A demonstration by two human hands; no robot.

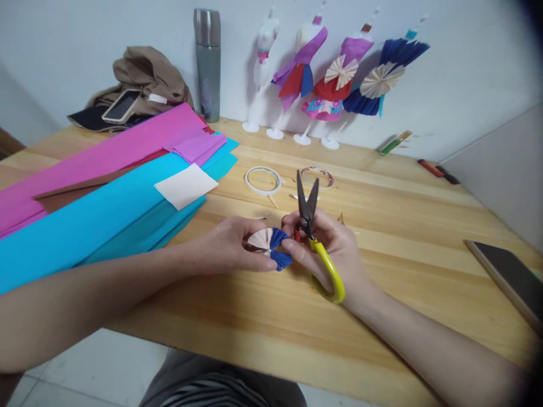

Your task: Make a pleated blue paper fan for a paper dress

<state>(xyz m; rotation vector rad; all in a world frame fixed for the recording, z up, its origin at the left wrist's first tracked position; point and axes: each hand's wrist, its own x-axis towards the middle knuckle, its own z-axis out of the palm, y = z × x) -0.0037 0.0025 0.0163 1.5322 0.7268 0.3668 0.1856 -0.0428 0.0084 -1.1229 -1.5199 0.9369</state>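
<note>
Between my two hands is a small pleated paper rosette (268, 249), cream on its left and blue on its right. My left hand (241, 246) pinches the cream side between thumb and fingers. With thumb and fingers, my right hand (335, 243) grips the blue edge. Yellow-handled scissors (326, 271) hang on that same hand, their dark blades parted and pointing away from me. A small red piece (297, 233) shows by the right fingers; what it is I cannot tell. Both hands are just above the wooden table (237, 316).
Crepe paper sheets (93, 209) cover the table's left side, a cream piece (186, 185) on top. Tape rolls (263, 181) lie beyond my hands. Paper-dressed figures on stands (302, 138) and a flask (207, 68) line the wall. A tablet-like device (509, 277) lies right.
</note>
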